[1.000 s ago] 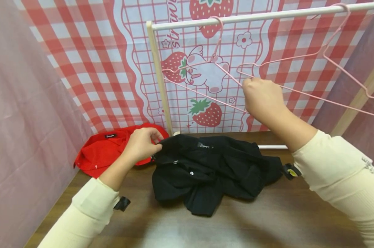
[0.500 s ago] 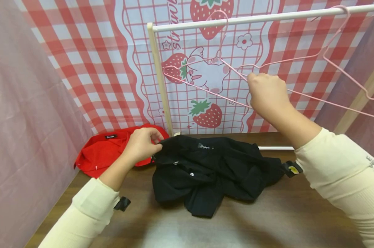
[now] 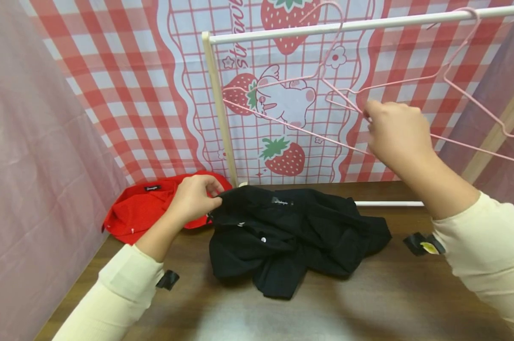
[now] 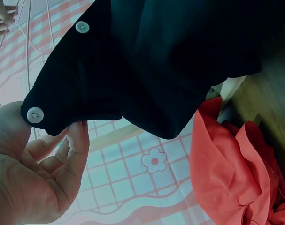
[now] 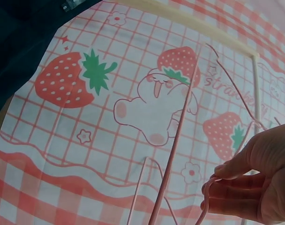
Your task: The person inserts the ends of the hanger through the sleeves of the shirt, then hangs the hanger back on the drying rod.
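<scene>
The right hand point(image 5: 260, 176) pinches a pink hanger point(image 5: 166, 180) at the lower right. Behind stretches a strawberry-print sheet point(image 5: 109, 150), dark fabric point(image 5: 22, 40) fills the upper left corner, and a pale pole point(image 5: 194, 27) slants across the top.

Garment point(image 3: 316, 232) on tabletop point(image 3: 240, 312), hanger point(image 3: 322, 71) above, backdrop point(image 3: 257, 163) behind

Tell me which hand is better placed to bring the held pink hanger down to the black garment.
Probably the right: the right hand grips the pink hanger, while the left hand pinches the edge of the black garment below.
</scene>
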